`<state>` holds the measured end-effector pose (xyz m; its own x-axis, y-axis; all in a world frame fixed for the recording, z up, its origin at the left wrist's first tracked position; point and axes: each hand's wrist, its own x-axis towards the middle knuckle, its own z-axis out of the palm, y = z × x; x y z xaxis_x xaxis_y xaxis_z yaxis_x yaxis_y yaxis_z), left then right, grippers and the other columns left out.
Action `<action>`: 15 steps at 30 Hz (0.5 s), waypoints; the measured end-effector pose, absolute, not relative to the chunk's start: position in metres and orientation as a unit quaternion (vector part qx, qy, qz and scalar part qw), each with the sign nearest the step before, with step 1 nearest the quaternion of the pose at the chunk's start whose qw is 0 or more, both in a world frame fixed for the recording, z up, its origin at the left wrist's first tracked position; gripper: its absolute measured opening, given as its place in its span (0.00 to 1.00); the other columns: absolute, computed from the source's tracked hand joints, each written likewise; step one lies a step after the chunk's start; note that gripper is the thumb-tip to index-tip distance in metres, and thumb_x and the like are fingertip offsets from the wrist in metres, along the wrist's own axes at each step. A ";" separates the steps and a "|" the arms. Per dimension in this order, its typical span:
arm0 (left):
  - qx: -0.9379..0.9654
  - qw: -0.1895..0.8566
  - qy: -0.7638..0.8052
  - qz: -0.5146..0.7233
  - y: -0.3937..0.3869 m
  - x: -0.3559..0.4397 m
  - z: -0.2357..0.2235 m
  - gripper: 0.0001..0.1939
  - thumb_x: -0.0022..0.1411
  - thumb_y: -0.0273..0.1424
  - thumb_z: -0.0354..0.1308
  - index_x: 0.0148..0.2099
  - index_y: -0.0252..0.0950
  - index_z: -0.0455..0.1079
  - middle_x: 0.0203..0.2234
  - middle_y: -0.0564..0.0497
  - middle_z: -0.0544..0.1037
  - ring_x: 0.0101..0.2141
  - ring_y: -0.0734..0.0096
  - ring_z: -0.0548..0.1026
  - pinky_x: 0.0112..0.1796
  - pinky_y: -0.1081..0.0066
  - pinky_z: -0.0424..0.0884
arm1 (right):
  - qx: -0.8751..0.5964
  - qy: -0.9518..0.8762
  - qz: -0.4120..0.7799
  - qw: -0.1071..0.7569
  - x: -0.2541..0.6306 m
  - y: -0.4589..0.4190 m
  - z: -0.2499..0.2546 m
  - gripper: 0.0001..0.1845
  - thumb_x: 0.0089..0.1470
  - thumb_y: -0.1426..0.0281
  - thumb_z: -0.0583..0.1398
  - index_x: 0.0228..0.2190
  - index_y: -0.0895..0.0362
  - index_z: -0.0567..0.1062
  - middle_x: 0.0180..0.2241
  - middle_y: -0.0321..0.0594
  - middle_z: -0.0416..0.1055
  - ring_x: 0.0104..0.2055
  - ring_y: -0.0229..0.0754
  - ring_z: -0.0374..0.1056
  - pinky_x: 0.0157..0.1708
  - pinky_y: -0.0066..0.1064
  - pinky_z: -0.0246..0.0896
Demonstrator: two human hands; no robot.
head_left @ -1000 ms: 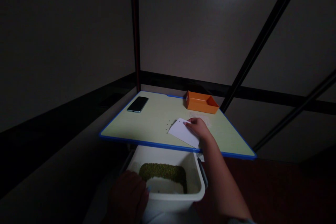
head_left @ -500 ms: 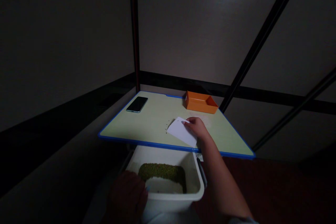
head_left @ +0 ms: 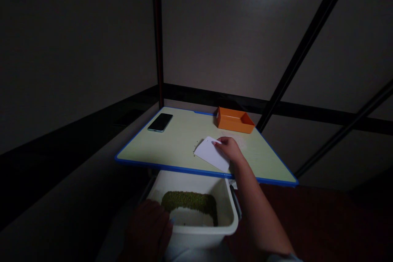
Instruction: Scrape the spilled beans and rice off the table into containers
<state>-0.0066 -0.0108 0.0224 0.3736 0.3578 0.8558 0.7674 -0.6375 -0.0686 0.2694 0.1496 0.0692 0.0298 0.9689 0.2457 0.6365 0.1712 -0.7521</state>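
My right hand (head_left: 229,147) pinches the upper right part of a white flat scraper (head_left: 211,154) with a small hole near its top. The scraper is tilted over the table top, close to its front edge. Several tiny dark grains (head_left: 194,152) lie just left of it. Below the table edge is a white plastic bin (head_left: 229,213) holding small green beans or grains (head_left: 190,200), heaped along its far and right sides. My left hand (head_left: 150,227) is closed over the bin's near left rim, in deep shadow.
The pale green table (head_left: 181,135) has a blue edge. A smartphone (head_left: 160,122) lies at its back left, and an orange open tray (head_left: 235,121) stands at the back right. Dark-framed wall panels (head_left: 215,41) rise behind and to the left.
My right hand has shifted the scraper very slightly left, nearer the tiny grains. My left hand stays on the bin's rim.
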 end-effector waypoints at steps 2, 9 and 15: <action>-0.790 0.233 -0.356 -0.440 -0.011 -0.005 0.025 0.08 0.52 0.25 0.47 0.24 0.38 0.65 0.18 0.53 0.71 0.24 0.72 0.70 0.32 0.66 0.68 | -0.609 -0.662 0.214 0.382 0.269 0.149 0.069 0.17 0.44 0.60 0.57 0.26 0.62 0.74 0.24 0.42 0.71 0.25 0.38 0.64 0.22 0.25 0.52; -0.793 0.239 -0.361 -0.430 -0.012 -0.006 0.022 0.08 0.52 0.25 0.47 0.25 0.38 0.65 0.19 0.53 0.72 0.25 0.72 0.69 0.33 0.67 0.68 | -0.609 -0.668 0.215 0.370 0.269 0.150 0.069 0.17 0.44 0.60 0.56 0.26 0.62 0.74 0.23 0.42 0.71 0.24 0.37 0.63 0.21 0.25 0.51; -0.789 0.243 -0.354 -0.439 -0.010 -0.007 0.022 0.07 0.52 0.25 0.48 0.26 0.38 0.65 0.20 0.53 0.73 0.26 0.71 0.70 0.35 0.66 0.67 | -0.614 -0.666 0.206 0.370 0.269 0.150 0.069 0.17 0.44 0.60 0.56 0.26 0.62 0.75 0.23 0.41 0.71 0.24 0.37 0.64 0.22 0.25 0.51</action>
